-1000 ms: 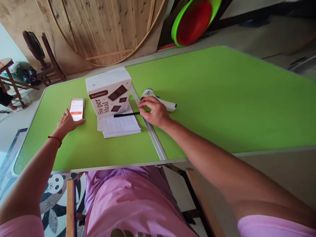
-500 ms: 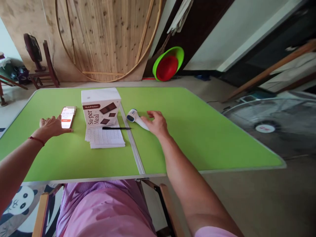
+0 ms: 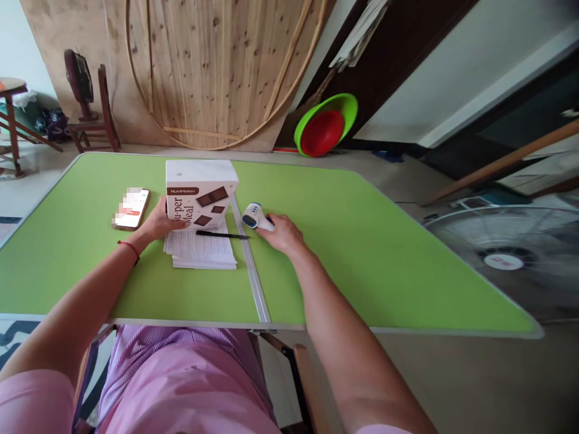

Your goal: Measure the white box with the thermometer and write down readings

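My left hand [image 3: 159, 222] grips the lower left edge of a white and brown box [image 3: 202, 175], its thumb across the front and the other fingers hidden behind the side. The box stands upright at the back of a stack of written paper sheets [image 3: 203, 254]. A black pen [image 3: 221, 234] lies across the sheets, its tip over the table's metal seam. To the right, my right hand [image 3: 284, 234] is closed around the handle of a white infrared thermometer [image 3: 256, 217], whose head points to the left. A phone [image 3: 132, 209] with a lit screen lies left of the box.
The green folding table [image 3: 371, 259] has a metal strip [image 3: 256, 283] across its middle. A large fan [image 3: 502, 253] stands beyond the right edge. Green and red basins [image 3: 323, 129] lean at the back, near a round wooden board [image 3: 217, 72]. A chair [image 3: 97, 123] holds a small fan [image 3: 80, 81].
My left hand has left the phone and moved right onto the box. My right hand has closed on the thermometer's handle. The view has shifted slightly.
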Demonstrator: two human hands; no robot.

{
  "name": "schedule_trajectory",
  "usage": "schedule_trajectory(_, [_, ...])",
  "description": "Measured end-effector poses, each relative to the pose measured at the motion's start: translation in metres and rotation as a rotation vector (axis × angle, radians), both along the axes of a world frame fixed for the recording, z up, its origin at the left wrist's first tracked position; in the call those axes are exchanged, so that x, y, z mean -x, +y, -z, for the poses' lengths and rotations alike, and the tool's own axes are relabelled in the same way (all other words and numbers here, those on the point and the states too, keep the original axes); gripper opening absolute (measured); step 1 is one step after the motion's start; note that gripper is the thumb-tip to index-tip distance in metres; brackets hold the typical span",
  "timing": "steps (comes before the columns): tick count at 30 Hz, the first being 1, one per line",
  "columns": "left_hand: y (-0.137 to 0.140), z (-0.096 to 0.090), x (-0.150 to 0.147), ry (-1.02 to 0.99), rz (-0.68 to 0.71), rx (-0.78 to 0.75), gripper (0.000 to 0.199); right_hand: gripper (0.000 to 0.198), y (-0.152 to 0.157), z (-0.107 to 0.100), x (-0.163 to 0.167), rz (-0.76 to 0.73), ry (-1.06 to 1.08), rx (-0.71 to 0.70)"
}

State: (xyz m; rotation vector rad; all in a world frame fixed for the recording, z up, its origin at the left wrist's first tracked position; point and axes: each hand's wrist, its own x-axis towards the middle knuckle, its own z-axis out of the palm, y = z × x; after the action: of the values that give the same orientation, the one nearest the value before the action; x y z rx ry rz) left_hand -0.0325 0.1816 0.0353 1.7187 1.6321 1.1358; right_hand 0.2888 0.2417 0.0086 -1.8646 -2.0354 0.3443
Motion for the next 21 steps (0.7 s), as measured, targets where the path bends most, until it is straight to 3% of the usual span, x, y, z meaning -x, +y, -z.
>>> schedule_trajectory(2, [0.0,0.007,-0.001,-0.011,0.027,-0.031,0.073,0.044,-0.002,-0.002,0.001,0.027,0.021,-0.027])
schedule_trajectory(4, [0.0,0.011,0.0,-0.017,0.031,-0.061,0.071,0.046,-0.008,-0.009,0.005,0.051,0.175,-0.122])
schedule_trajectory(7, [0.002,0.014,0.001,-0.028,0.043,-0.087,0.06,0.036,-0.025,-0.026,0.02,-0.012,0.716,-0.264])
schedule_trajectory(8, [0.003,0.014,0.001,-0.032,0.047,-0.092,0.057,0.034,-0.033,-0.033,0.028,-0.058,0.905,-0.241])
schedule_trajectory(12, [0.009,0.012,-0.001,-0.035,-0.001,-0.093,0.054,0.032,-0.063,-0.059,0.07,-0.246,1.427,0.1])
schedule_trajectory(14, [0.012,0.012,-0.001,-0.032,-0.038,-0.087,0.056,0.033,-0.073,-0.064,0.092,-0.278,1.507,0.278])
schedule_trajectory(16, [0.014,0.012,0.0,-0.029,-0.053,-0.085,0.059,0.033,-0.077,-0.061,0.11,-0.294,1.488,0.364])
schedule_trajectory(21, [0.016,0.013,0.006,0.007,-0.037,-0.114,0.066,0.025,-0.069,-0.037,0.134,-0.289,1.37,0.301])
